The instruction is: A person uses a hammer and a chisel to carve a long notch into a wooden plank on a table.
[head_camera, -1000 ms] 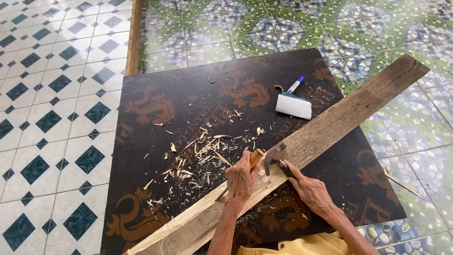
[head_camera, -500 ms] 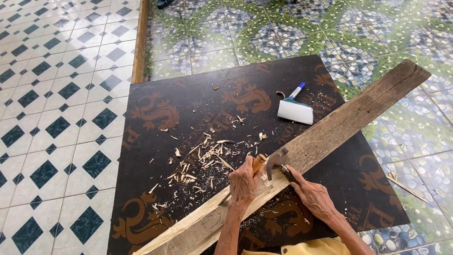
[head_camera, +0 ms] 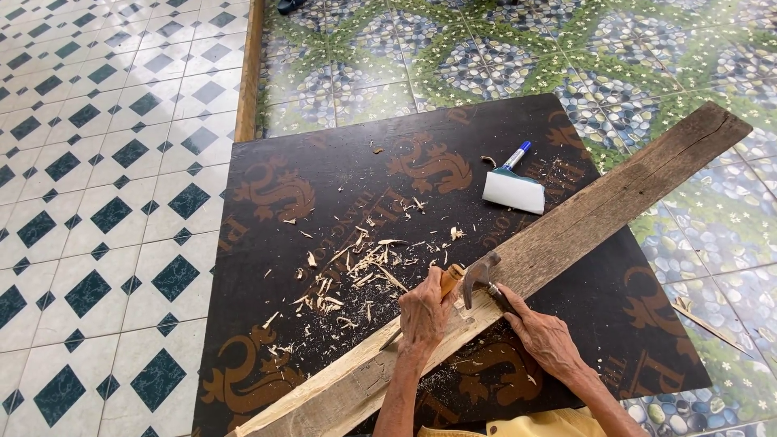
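Weathered wood, a long plank, lay slantwise across a dark board on the tiled floor, running from near the person up to the far right. The left hand was closed around a wooden-handled chisel set against the plank's near edge. Just to its right, the right hand gripped a hammer, its head touching the chisel handle; wood chips lay to the left.

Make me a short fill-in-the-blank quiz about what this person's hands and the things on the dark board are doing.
1. The left hand grips a chisel with an ____ handle.
2. The right hand holds a ____ by its handle, its metal head next to the chisel handle.
3. The long wooden plank lies slantwise across a dark ____ on the tiled floor.
4. Pale wood ____ lie scattered left of the plank.

Missing words: orange; hammer; board; shavings
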